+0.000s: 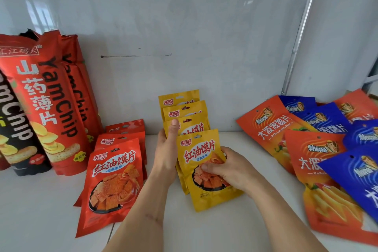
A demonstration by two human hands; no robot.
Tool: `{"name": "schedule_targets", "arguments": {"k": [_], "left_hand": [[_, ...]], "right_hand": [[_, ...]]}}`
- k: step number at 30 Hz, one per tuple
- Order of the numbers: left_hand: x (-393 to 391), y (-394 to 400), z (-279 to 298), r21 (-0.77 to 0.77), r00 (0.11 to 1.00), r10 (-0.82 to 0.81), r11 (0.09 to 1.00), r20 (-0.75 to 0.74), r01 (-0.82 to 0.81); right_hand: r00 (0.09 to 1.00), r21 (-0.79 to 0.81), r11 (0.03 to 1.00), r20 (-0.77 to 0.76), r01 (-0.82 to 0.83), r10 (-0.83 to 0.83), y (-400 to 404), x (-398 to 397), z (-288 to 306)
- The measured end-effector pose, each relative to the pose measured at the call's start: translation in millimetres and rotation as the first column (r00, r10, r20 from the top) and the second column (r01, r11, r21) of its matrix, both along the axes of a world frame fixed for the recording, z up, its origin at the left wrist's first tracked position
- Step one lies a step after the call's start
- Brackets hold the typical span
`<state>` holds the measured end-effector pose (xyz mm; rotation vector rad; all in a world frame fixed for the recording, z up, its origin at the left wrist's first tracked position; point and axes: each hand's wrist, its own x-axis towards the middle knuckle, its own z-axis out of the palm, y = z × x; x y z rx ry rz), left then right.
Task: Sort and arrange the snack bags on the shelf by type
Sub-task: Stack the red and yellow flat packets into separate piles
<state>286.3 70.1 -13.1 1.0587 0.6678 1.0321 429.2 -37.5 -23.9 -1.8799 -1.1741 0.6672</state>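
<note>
left hand point(166, 149) held the row of small yellow crinkly plastic snack bags point(185, 120) | right hand point(223, 166) gripped the front yellow bag point(201, 149) | looked light, crinkly, slippery; best held by the sides

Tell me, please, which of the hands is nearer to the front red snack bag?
Left. The left hand steadies the yellow bags just right of the front red snack bag; the right hand grips the front yellow bag, farther right.

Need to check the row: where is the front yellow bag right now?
In the head view, the front yellow bag sits centre-shelf, heading the yellow row, gripped by the right hand, with the left hand alongside and the red bags further left.
</note>
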Motion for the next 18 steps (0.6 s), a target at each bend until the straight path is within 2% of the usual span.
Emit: {"name": "schedule_targets", "arguments": {"k": [5,9,13,18], "left_hand": [[3,4,-9,0.136,0.991,-0.006,0.990,-0.135,0.025],[3,6,-8,0.104,0.994,0.012,0.995,-0.106,-0.001],[2,8,1,0.062,0.995,-0.010,0.998,-0.101,0.016],[-4,21,1,-0.020,0.978,0.000,1.000,-0.206,-0.004]], "right_hand": [[0.998,0.004,1.000,0.058,0.007,-0.007,3,-1,-4],[0.990,0.087,0.993,0.105,0.082,-0.091,6,-3,-8],[0.995,0.133,0.987,-0.049,0.089,-0.083,6,-12,-3],[0.979,0.150,0.970,-0.099,0.190,-0.177,15,-25,-7]]}}
